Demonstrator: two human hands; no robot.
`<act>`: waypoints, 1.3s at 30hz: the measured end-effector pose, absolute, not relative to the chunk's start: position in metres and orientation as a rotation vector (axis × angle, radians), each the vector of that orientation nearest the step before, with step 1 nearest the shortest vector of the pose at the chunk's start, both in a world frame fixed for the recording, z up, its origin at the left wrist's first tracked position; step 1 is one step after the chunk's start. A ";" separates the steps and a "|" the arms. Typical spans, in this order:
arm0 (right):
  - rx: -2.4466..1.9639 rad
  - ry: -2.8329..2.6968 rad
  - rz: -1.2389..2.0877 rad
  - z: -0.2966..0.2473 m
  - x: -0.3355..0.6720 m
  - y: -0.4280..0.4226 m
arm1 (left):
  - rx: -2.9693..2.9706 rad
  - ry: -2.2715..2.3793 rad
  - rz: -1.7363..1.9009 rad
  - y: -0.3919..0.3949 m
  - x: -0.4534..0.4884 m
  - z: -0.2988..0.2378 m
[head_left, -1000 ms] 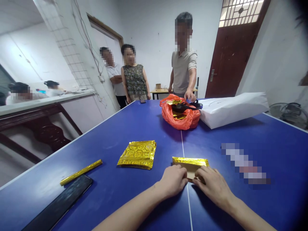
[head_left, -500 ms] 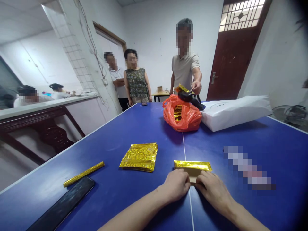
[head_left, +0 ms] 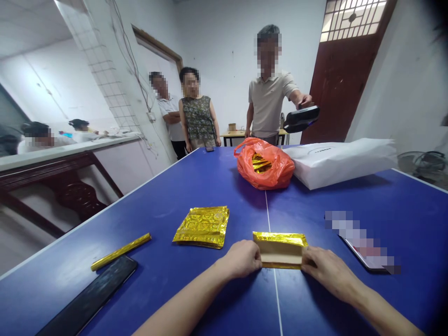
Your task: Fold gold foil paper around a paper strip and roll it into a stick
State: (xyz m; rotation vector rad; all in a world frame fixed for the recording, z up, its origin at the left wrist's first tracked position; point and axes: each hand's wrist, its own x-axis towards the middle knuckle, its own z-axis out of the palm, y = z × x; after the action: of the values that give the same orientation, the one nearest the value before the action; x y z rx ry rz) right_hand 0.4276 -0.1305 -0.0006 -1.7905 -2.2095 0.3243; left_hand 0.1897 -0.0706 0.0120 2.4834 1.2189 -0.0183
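Observation:
A gold foil paper sheet point(head_left: 281, 254) lies on the blue table in front of me. Its far edge is folded over with the shiny side up, a pale inner side shows in the middle, and a thin gold strip runs along the near edge. My left hand point(head_left: 242, 257) is closed on the near left corner, fingers curled. At the opposite end, my right hand point(head_left: 324, 268) pinches the near right corner between thumb and fingers. Left of the sheet sits a stack of embossed gold foil papers point(head_left: 203, 226). Farther left is a gold foil roll point(head_left: 121, 252).
A dark phone point(head_left: 89, 296) lies at the near left, another phone point(head_left: 366, 259) at the right. An orange-red plastic bag point(head_left: 245, 165) of gold foil papers and a white bag point(head_left: 345, 163) rest farther back. Behind, a standing person point(head_left: 269, 107) holds a black device point(head_left: 301, 119).
My hands have moved apart from the sheet's middle to its two ends, uncovering the pale inside. The person behind has lifted the black device up and right, away from the orange-red bag.

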 end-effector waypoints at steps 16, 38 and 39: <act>-1.778 -2.218 0.375 -0.014 0.440 -0.127 | 2.504 1.147 -0.100 -0.075 0.186 0.026; -1.616 -2.288 0.105 -0.024 0.376 -0.138 | 2.733 0.976 0.365 -0.098 0.216 -0.014; -1.621 -2.291 0.119 -0.024 0.377 -0.138 | 2.727 0.983 0.354 -0.097 0.216 -0.014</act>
State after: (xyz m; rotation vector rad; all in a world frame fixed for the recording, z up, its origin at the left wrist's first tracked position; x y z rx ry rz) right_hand 0.3773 -0.1375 -0.0239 -1.6213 -2.2910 0.1189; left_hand 0.2164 -0.0972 -0.0137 2.7270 0.9829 0.3541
